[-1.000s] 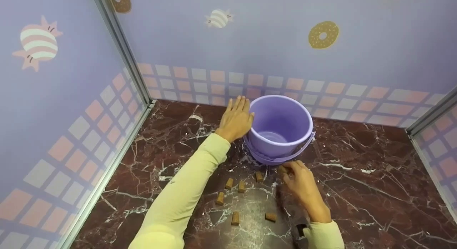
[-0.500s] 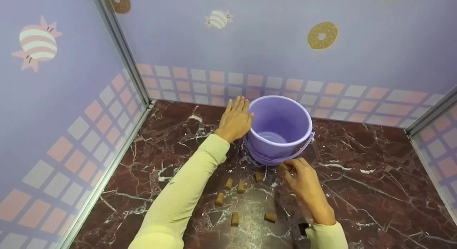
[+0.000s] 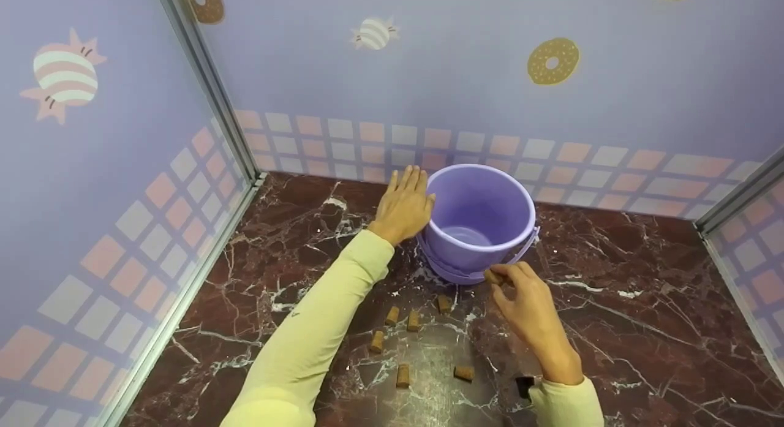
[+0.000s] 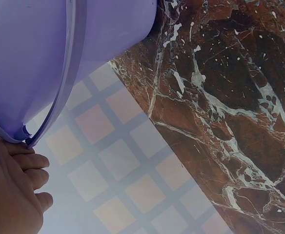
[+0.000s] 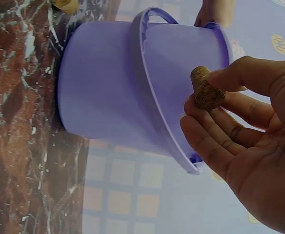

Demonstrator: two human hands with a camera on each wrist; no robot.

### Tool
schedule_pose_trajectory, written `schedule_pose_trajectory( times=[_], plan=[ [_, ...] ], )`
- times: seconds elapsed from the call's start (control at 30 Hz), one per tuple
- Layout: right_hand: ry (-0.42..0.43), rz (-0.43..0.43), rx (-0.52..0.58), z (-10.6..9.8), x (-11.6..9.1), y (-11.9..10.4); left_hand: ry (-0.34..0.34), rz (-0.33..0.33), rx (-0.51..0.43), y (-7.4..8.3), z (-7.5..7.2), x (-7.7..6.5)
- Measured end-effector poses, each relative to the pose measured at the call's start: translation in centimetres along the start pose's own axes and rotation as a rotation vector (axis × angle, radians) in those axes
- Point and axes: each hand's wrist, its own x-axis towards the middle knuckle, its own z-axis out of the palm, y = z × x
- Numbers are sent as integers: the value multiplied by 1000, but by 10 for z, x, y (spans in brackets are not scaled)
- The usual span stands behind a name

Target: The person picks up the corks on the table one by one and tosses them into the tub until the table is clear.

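Note:
A purple bucket (image 3: 474,255) stands upright on the marble-patterned surface, its handle (image 5: 154,102) hanging down in front. My left hand (image 3: 404,209) lies against the bucket's left side at the rim, fingers straight; the left wrist view shows those fingers (image 4: 35,170) by the handle's hinge. Between thumb and fingers my right hand (image 3: 530,304) pinches a cork (image 5: 207,88), held off the surface before the bucket's front wall. Several more corks lie loose in front of the bucket, among them a cork (image 3: 444,304) nearest to it and a cork (image 3: 463,373) lying on its side.
Behind the bucket rises a lilac wall (image 3: 441,78) with a checked border and printed sweets. Another wall (image 3: 110,188) closes the left side, with a metal strip along its foot. A small black object (image 3: 525,387) is by the right sleeve.
My right hand has risen slightly and shifted right, carrying the cork up from near the bucket's base. My left hand and the bucket stay where they were.

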Motion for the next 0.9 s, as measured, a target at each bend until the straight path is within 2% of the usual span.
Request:
schedule_pose_trajectory(
  times=[0.57,0.9],
  plan=[
    [39,-40,-4,-13,18,-7,9,3,-11,0,1,0],
    [32,-42,-11,-21,30,-8,14,2,-1,0,1,0]
  ],
)
